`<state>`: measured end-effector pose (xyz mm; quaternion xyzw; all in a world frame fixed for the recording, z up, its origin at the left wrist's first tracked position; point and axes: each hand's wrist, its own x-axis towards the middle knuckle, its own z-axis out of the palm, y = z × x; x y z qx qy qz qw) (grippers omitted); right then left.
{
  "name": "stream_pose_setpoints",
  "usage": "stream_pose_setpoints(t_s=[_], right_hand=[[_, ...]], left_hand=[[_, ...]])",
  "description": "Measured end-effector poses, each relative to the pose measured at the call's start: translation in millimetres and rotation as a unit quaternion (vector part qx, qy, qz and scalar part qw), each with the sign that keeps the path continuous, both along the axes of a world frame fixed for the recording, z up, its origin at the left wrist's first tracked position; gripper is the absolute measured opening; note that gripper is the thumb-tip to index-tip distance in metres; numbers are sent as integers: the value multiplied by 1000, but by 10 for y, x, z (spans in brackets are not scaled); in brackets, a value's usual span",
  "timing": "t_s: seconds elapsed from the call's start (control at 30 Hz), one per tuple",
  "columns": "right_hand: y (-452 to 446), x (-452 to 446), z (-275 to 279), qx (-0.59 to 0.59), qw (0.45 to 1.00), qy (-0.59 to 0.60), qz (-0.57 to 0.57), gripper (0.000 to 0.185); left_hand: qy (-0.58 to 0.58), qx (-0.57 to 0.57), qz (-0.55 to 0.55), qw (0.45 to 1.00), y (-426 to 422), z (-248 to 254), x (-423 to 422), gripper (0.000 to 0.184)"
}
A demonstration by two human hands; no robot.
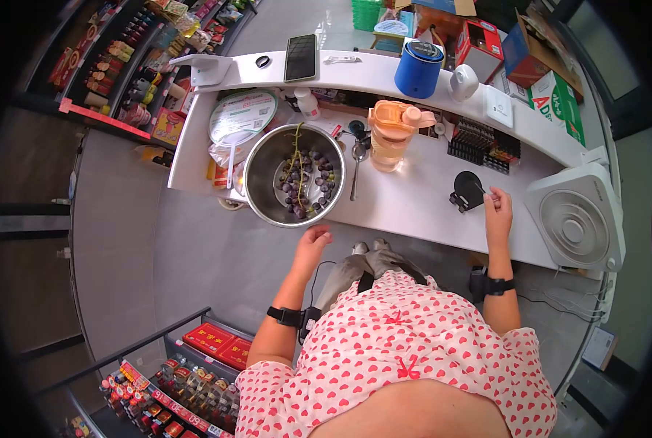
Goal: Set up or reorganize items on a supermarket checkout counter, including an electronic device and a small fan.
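A steel bowl [254, 191] stands at the counter's left part, with a bunch of dark grapes [294, 191] and its green stem inside. Just below the bowl's front rim is my left hand [316, 236], loosely curled, fingers slightly apart and nothing visible in them. My right hand [498, 205] hovers at the counter's front edge, fingers apart, beside a black stand [467, 191]. Between the hands, farther back, are a spoon [356, 171] and an orange-lidded bottle [389, 146] of clear liquid.
A white fan [574, 223] is at the right. On the raised ledge [373, 69] lie a phone [301, 58] and a blue canister [418, 69]. A round lid [242, 117] sits behind the bowl. Stocked shelves [172, 387] stand lower left, more upper left.
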<state>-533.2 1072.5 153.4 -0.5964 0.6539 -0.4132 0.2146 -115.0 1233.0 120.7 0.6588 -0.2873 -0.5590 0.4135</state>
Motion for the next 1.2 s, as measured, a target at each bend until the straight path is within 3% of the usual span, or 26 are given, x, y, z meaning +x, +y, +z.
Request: stream_pose_setpoints(t_s=[0.1, 0.13, 0.23, 0.33, 0.43, 0.63, 0.83, 0.97, 1.07, 1.2], right_hand=[[82, 352, 225, -30, 992, 70, 102, 13], [39, 435, 326, -132, 971, 146, 138, 13], [-87, 552, 308, -7, 982, -13, 191, 17], [-135, 760, 131, 149, 942, -114, 278, 23], [-72, 1121, 19, 275, 866, -162, 385, 26], [69, 1820, -157, 354, 774, -148, 504, 37], [89, 2125, -82, 401, 763, -157, 482, 45], [137, 2239, 17, 435, 788, -167, 403, 45], [274, 2335, -12, 493, 754, -121, 416, 49], [602, 2852, 14, 537, 734, -51, 413, 51]], left_hand=[[1, 40, 46, 998, 83, 80, 55, 44], [1, 42, 47, 998, 105, 108, 67, 45], [3, 40, 75, 996, 179, 213, 114, 49], [28, 26, 139, 990, 189, 319, 152, 52], [94, 10, 211, 973, 114, 430, 285, 52], [163, 44, 228, 959, -93, 408, 786, 40], [127, 20, 132, 983, -254, 286, 1129, 40], [87, 42, 42, 994, -288, 305, 1197, 57], [107, 28, -67, 992, -192, 320, 1445, 80], [139, 30, -138, 980, 159, 152, 2143, 88]])
